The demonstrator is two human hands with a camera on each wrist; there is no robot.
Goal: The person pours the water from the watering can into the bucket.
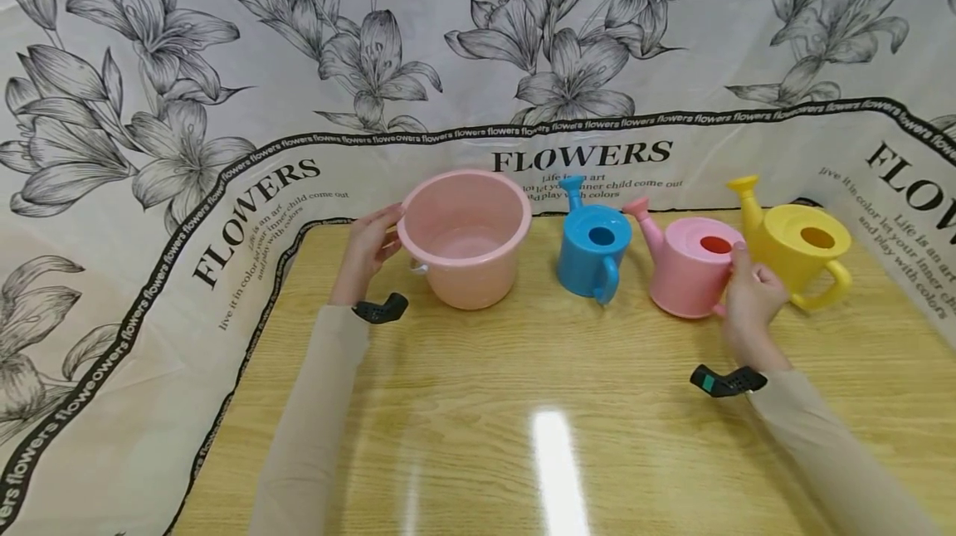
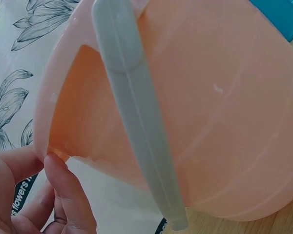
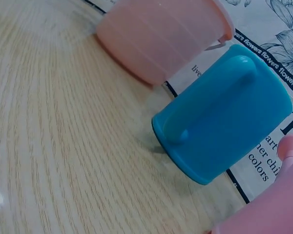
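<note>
On the left of the table is a pink bucket (image 1: 472, 283) with a pale white handle (image 2: 136, 112) hanging down its side. My left hand (image 1: 366, 247) pinches its rim between thumb and finger, seen close up in the left wrist view. Over on the right, my right hand (image 1: 753, 297) grips a pink watering can (image 1: 683, 280) on its handle side, the handle mostly hidden by the hand. The can is upright, its spout pointing back and left. Between bucket and pink can stands a smaller blue watering can (image 3: 229, 117).
A yellow watering can (image 1: 780, 250) stands just right of my right hand, its handle toward the right. Behind everything hangs a white cloth (image 1: 418, 179) with printed flowers and lettering. Light reflects off the wooden table (image 1: 463, 403) in front.
</note>
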